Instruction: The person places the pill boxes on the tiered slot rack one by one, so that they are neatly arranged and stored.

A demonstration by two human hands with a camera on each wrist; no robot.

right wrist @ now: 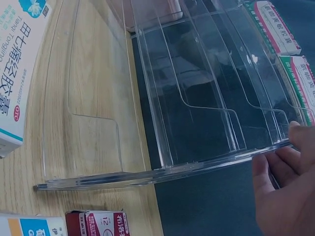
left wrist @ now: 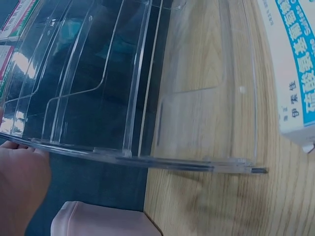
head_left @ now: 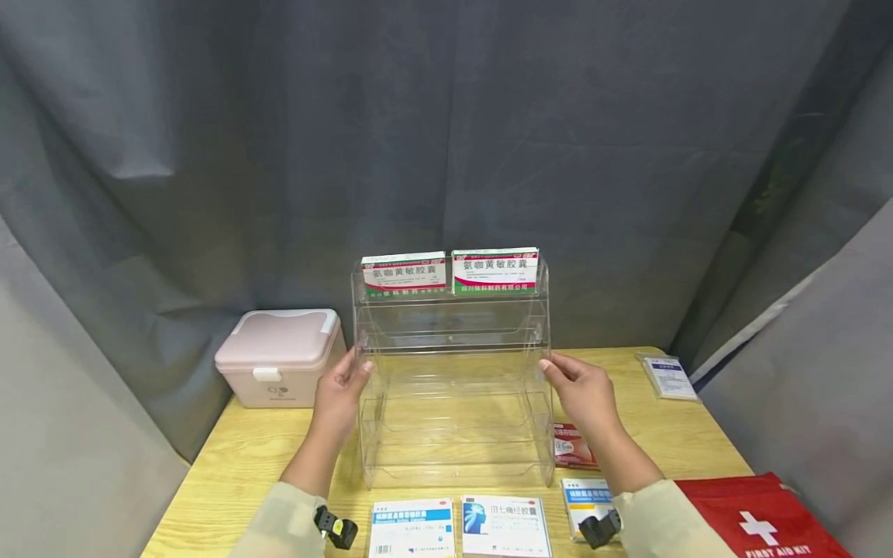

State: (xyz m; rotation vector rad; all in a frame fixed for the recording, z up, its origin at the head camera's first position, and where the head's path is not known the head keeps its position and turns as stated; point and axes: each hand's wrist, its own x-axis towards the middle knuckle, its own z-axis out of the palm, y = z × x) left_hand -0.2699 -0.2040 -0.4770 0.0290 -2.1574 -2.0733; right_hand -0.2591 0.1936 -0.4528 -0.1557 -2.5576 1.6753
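Note:
A clear plastic tiered display rack (head_left: 453,342) stands in the middle of the head view. Two white, green and red medicine boxes, a left one (head_left: 404,274) and a right one (head_left: 495,271), sit side by side in its top tier. My left hand (head_left: 338,397) grips the rack's left side edge, thumb in front. On the opposite side edge, my right hand (head_left: 586,394) pinches the panel between thumb and fingers. In the right wrist view, the thumb lies on the inner side of that panel (right wrist: 162,173) and the fingers lie outside it. The lower tiers hold no boxes.
Before the rack lie a blue-and-white box (head_left: 412,528) and a white box with a blue head picture (head_left: 505,527). Rightward are a red box (head_left: 574,447), another blue-and-white box (head_left: 584,500), a red first aid pouch (head_left: 756,515) and a packet (head_left: 668,377). A pink case (head_left: 279,360) stands left.

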